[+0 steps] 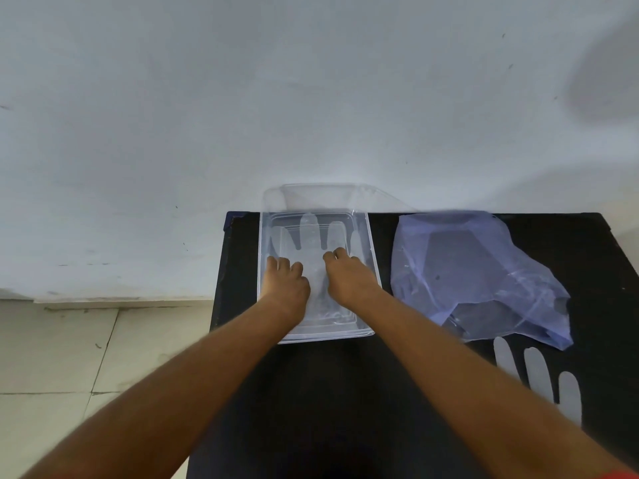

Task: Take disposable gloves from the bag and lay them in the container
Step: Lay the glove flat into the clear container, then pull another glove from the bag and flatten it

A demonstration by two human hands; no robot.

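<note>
Two hands are working inside the clear rectangular plastic container [367,243]: left hand [286,282] and right hand [350,279], fingers curled, are pressing a thin translucent glove [314,236] flat. Rightward, the crumpled bluish plastic bag [477,274] is lying open, another glove [539,371] waiting nearby. Risk: film clinging to lifting fingers.

head-worn view, facing down, table [345,392] close

Pale wall [242,98], tiled floor [52,357]
</note>
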